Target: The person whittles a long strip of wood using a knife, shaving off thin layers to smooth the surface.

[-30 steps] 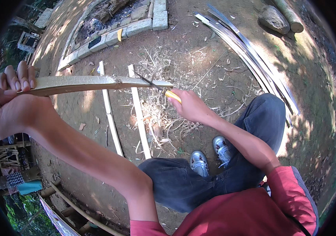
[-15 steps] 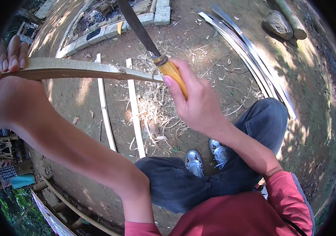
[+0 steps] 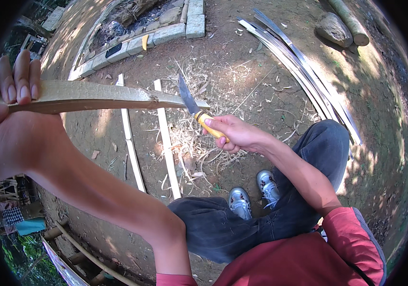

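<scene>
At the far left, my left hand (image 3: 15,90) is closed around one end of a pale split bamboo strip (image 3: 96,94), its fingers over the upper face. The strip runs out to the right and has a knotty node near its free end. In my right hand (image 3: 235,132) is a knife (image 3: 205,123) with a yellow handle and a dark blade, held by the handle. Its blade points up and to the left, crossing the strip close to the free end. Whether the edge bites into the bamboo cannot be made out.
Curly shavings (image 3: 192,148) litter the ground below. Two pale strips (image 3: 168,143) lie left of them, and a bundle of long strips (image 3: 304,66) lies right. A brick-edged fire pit (image 3: 165,33) is at the back, a rock (image 3: 333,29) and a log (image 3: 349,21) at the back right.
My right hand has lowered and turned the knife, bringing the blade from upright above the strip down across its end. The strip sits slightly lower, still in my left hand.
</scene>
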`<move>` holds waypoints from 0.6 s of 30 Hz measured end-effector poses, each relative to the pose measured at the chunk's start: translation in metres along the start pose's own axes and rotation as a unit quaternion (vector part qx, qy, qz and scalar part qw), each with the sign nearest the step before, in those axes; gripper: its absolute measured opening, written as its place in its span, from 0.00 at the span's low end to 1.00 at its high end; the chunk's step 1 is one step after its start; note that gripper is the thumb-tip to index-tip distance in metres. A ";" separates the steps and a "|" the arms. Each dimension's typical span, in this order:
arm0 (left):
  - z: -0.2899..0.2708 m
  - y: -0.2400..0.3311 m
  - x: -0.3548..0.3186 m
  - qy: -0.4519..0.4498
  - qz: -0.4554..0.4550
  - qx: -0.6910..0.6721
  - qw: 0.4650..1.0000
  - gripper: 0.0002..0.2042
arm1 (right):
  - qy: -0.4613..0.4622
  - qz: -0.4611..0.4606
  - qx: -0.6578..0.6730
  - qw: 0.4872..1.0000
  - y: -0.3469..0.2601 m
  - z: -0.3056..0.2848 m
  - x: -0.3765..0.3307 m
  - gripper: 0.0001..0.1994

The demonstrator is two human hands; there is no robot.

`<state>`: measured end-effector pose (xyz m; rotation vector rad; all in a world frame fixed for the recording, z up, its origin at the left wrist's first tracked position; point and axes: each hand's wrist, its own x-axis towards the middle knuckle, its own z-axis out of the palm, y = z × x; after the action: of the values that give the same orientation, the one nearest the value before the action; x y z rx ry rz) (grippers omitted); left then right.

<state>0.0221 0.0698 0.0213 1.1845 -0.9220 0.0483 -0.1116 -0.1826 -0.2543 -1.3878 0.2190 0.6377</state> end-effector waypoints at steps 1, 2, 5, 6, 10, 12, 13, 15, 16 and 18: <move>0.000 -0.002 0.000 -0.004 0.003 -0.001 1.000 0.10 | -0.025 0.007 0.054 0.998 -0.008 0.001 -0.004 0.20; -0.001 -0.002 0.000 -0.008 0.003 0.001 1.000 0.10 | 0.077 -0.101 -0.087 0.988 -0.015 0.009 -0.012 0.18; -0.013 -0.003 -0.002 0.013 0.028 -0.019 0.999 0.10 | 0.224 -0.328 -0.221 0.891 -0.033 0.021 -0.032 0.14; -0.031 -0.009 -0.001 0.041 0.053 -0.050 0.996 0.10 | 0.242 -0.346 -0.221 0.879 -0.041 0.029 -0.038 0.14; 0.002 -0.022 -0.002 0.123 0.068 -0.026 0.990 0.09 | 0.279 -0.179 -0.341 0.880 0.018 0.033 -0.002 0.15; 0.011 -0.016 0.005 0.028 0.022 -0.054 0.998 0.09 | 0.260 -0.089 -0.381 0.883 0.048 0.026 0.022 0.16; 0.015 -0.010 0.001 0.018 0.010 -0.036 0.999 0.09 | 0.255 -0.100 -0.373 0.886 0.051 0.025 0.023 0.16; 0.005 -0.002 0.002 -0.005 -0.005 -0.037 0.999 0.09 | 0.230 -0.150 -0.353 0.895 0.059 0.019 0.027 0.17; -0.010 -0.002 0.009 -0.011 -0.003 -0.059 0.998 0.09 | 0.215 -0.190 -0.341 0.895 0.058 0.011 0.032 0.17; -0.025 0.001 0.004 0.046 -0.001 -0.056 0.997 0.11 | 0.172 -0.250 -0.314 0.900 0.062 -0.004 0.045 0.18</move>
<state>0.0387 0.0885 0.0231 1.0695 -0.8333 0.0482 -0.1073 -0.1700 -0.3298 -2.0855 -0.0851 0.0077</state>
